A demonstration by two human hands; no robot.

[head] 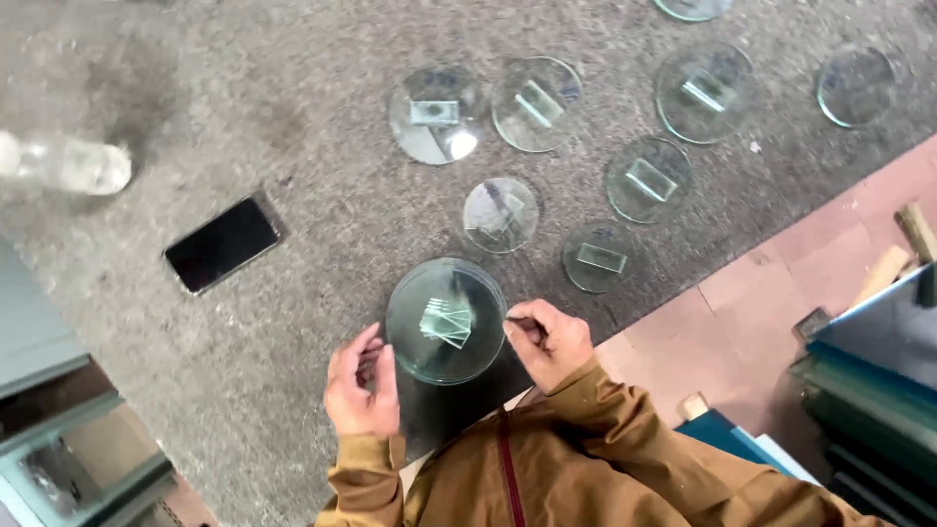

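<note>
Left hand (361,385), fingers spread, touches the round glass disc (445,320) at eight o'clock, while the right hand (549,339) pinches its three o'clock rim, small glass rectangles (446,322) on top.

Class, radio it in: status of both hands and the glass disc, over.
Left hand open against rim of round glass disc. Right hand curled at opposite rim. Small glass rectangles on disc. Smaller discs beyond, apart.

Clear, glossy glass disc (445,320) on rough grey felt-like cloth (293,117) — phone (223,243) screen black, shiny.
</note>
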